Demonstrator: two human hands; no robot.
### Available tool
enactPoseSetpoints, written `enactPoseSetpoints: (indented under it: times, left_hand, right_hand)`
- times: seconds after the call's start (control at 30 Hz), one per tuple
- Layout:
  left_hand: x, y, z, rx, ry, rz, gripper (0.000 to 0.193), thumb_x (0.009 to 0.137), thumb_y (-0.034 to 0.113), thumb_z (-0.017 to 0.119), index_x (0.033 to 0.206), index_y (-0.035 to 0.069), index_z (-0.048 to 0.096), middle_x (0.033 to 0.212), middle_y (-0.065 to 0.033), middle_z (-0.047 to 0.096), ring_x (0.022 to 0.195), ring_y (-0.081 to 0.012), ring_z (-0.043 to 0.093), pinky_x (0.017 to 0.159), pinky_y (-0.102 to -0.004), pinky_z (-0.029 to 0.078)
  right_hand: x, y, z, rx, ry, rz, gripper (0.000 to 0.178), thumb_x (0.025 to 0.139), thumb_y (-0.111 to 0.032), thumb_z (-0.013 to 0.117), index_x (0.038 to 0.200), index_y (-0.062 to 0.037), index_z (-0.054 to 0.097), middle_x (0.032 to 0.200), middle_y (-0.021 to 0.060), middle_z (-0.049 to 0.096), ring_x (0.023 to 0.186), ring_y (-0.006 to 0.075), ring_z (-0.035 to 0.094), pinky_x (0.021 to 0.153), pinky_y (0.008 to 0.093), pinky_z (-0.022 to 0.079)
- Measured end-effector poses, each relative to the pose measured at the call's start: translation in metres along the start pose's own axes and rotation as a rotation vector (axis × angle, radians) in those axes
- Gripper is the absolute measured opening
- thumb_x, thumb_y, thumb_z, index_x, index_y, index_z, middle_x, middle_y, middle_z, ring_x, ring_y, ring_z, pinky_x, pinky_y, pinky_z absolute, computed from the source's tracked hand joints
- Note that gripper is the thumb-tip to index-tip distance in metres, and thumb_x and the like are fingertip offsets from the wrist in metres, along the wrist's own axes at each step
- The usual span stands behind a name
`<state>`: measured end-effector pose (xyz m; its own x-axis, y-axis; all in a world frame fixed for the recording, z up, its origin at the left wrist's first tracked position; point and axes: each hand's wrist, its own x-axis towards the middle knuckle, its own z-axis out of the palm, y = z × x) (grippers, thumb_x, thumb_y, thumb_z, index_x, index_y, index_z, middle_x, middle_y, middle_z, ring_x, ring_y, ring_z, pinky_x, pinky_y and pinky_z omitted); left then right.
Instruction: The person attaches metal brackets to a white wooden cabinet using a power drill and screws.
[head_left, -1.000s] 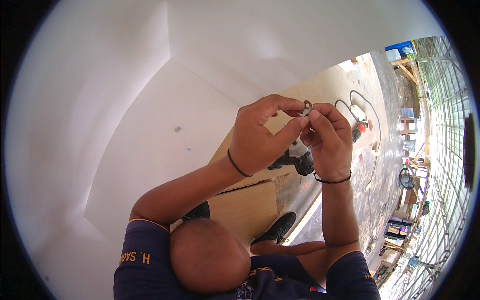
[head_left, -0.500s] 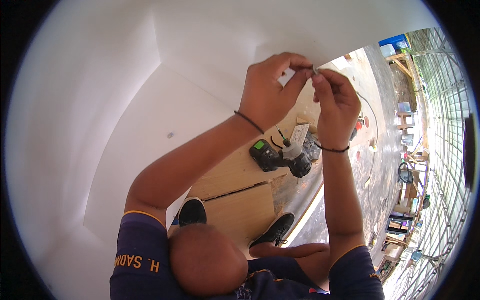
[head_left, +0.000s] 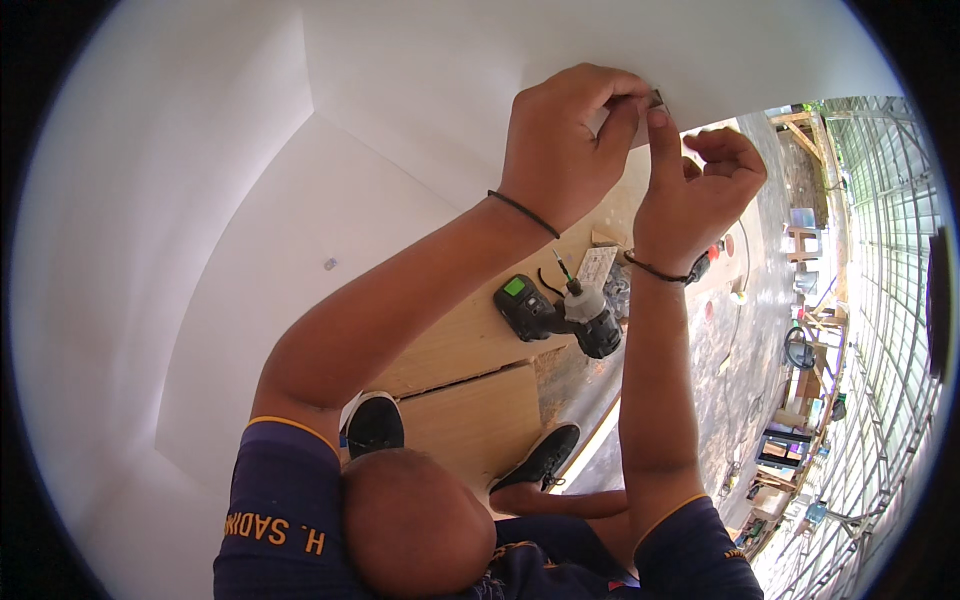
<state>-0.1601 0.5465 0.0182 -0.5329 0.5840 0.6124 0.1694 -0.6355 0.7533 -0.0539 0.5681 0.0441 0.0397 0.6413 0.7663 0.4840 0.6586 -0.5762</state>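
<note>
My left hand point(head_left: 570, 130) is closed in a pinch on a small dark metal piece point(head_left: 656, 98), held against the white panel point(head_left: 560, 40) close to its edge. Most of the piece is behind fingers, so its exact kind is unclear. Just beneath it, my right hand point(head_left: 695, 190) holds its thumb up, the tip touching or nearly touching the piece. The other fingers of that hand are half bent and apart from the thumb, with nothing between them. Below both hands a black and grey cordless drill point(head_left: 565, 315) with a bit lies on a wooden board.
White panels meet in a corner at the left, and a small loose bit point(head_left: 331, 264) lies on the lower one. Wooden boards point(head_left: 470, 420) lie around my black shoes point(head_left: 540, 460). Farther right are a cable, a concrete floor point(head_left: 740, 370), stored items and a metal mesh wall point(head_left: 890, 300).
Both hands have moved up and right, bringing the small piece to the white panel. My right fingers have come away from their pinch and spread from the thumb.
</note>
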Motion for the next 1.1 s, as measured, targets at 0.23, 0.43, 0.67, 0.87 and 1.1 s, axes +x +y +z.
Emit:
enactPoseSetpoints:
  times: [0.23, 0.43, 0.67, 0.87, 1.1]
  left_hand:
    - [0.006, -0.006, 0.000, 0.049, 0.036, 0.179, 0.010, 0.079, 0.001, 0.066, 0.089, 0.003, 0.065, 0.081, -0.0083, 0.067, 0.072, -0.0205, 0.066, 0.065, -0.0286, 0.052]
    - [0.008, -0.004, -0.004, 0.167, 0.010, 0.213, 0.011, 0.078, 0.001, 0.065, 0.089, 0.004, 0.065, 0.077, -0.0080, 0.064, 0.070, -0.0236, 0.064, 0.063, -0.0308, 0.051]
    - [0.000, -0.013, -0.005, 0.137, 0.009, 0.211, 0.023, 0.079, 0.000, 0.063, 0.100, 0.006, 0.068, 0.092, -0.0101, 0.061, 0.079, -0.0246, 0.063, 0.065, -0.0323, 0.051]
    - [-0.012, -0.017, -0.008, 0.298, -0.068, 0.274, 0.039, 0.074, -0.004, 0.059, 0.110, 0.010, 0.067, 0.104, -0.0059, 0.055, 0.088, -0.0210, 0.058, 0.079, -0.0367, 0.044]
    - [-0.013, -0.020, -0.007, 0.314, -0.059, 0.323, 0.046, 0.070, -0.004, 0.059, 0.113, 0.012, 0.066, 0.103, -0.0040, 0.055, 0.088, -0.0193, 0.057, 0.081, -0.0367, 0.041]
  right_hand:
    - [0.013, 0.000, 0.002, 0.352, -0.241, 0.193, 0.062, 0.077, -0.005, 0.077, 0.125, 0.0064, 0.040, 0.116, 0.0145, 0.056, 0.106, 0.0194, 0.057, 0.089, 0.0288, 0.046]
    - [0.017, -0.008, 0.003, 0.291, -0.216, 0.162, 0.052, 0.079, 0.004, 0.071, 0.122, 0.0066, 0.042, 0.111, 0.0147, 0.059, 0.102, 0.0196, 0.059, 0.088, 0.0294, 0.047]
    - [0.021, -0.001, 0.006, 0.254, -0.196, 0.114, 0.060, 0.076, -0.004, 0.076, 0.123, 0.0054, 0.040, 0.110, 0.0140, 0.057, 0.098, 0.0192, 0.060, 0.068, 0.0250, 0.050]
    - [0.023, -0.001, 0.001, 0.295, -0.237, 0.190, 0.058, 0.076, -0.005, 0.076, 0.121, 0.0053, 0.041, 0.109, 0.0133, 0.057, 0.097, 0.0186, 0.060, 0.075, 0.0267, 0.050]
    - [0.037, -0.010, -0.005, 0.265, -0.366, 0.201, 0.041, 0.077, -0.005, 0.075, 0.110, 0.0058, 0.053, 0.104, 0.0110, 0.063, 0.095, 0.0165, 0.062, 0.082, 0.0269, 0.049]
